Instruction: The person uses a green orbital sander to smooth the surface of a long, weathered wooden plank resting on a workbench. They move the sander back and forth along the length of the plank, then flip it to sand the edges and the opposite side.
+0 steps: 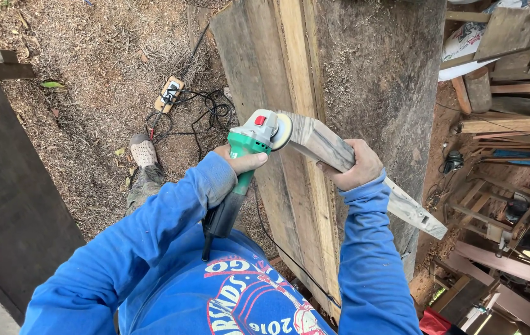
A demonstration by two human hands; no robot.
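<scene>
While left hand (235, 162) grips grinder (249, 152), right hand (353, 166) holds wood (321, 141)

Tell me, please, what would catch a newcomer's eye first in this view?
At the centre, the left hand grips a green angle grinder, its disc pressed against the end of a curved wooden piece that the right hand holds. Behind them, long planks lean across the frame. At the upper left, a power strip with tangled black cables lies on the sawdust-covered ground.
</scene>
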